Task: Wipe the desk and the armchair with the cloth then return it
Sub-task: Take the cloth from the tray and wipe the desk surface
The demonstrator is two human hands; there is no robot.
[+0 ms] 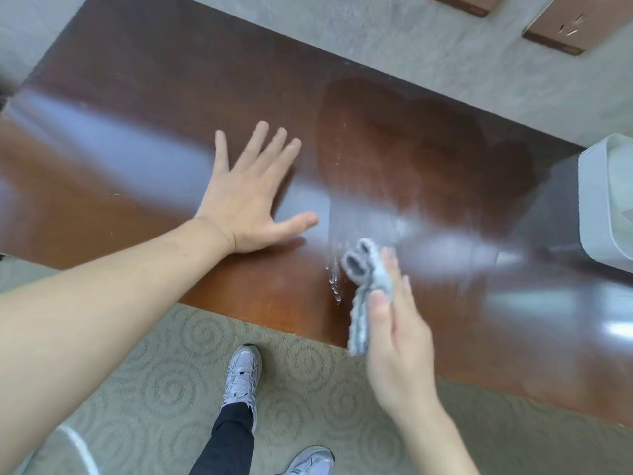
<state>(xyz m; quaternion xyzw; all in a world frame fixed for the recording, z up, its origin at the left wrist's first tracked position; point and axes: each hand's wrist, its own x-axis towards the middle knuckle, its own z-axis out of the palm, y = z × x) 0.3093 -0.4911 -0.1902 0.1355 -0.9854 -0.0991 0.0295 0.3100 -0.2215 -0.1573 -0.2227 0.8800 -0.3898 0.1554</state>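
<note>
A glossy brown wooden desk (144, 97) fills the upper part of the head view. My left hand (248, 200) lies flat on it with the fingers spread. My right hand (399, 323) holds a folded grey cloth (366, 279) between thumb and fingers, just above the desk near its front edge. A damp streak with small droplets (334, 279) runs down the wood to the left of the cloth. The wiped patch to the right looks darker. The armchair is not in view.
A white container (606, 200) stands at the desk's right end. A grey wall (445, 53) with two brown panels (575, 18) backs the desk. Below the desk lies patterned grey-green carpet (154, 389), where my two sneakers (241, 375) stand.
</note>
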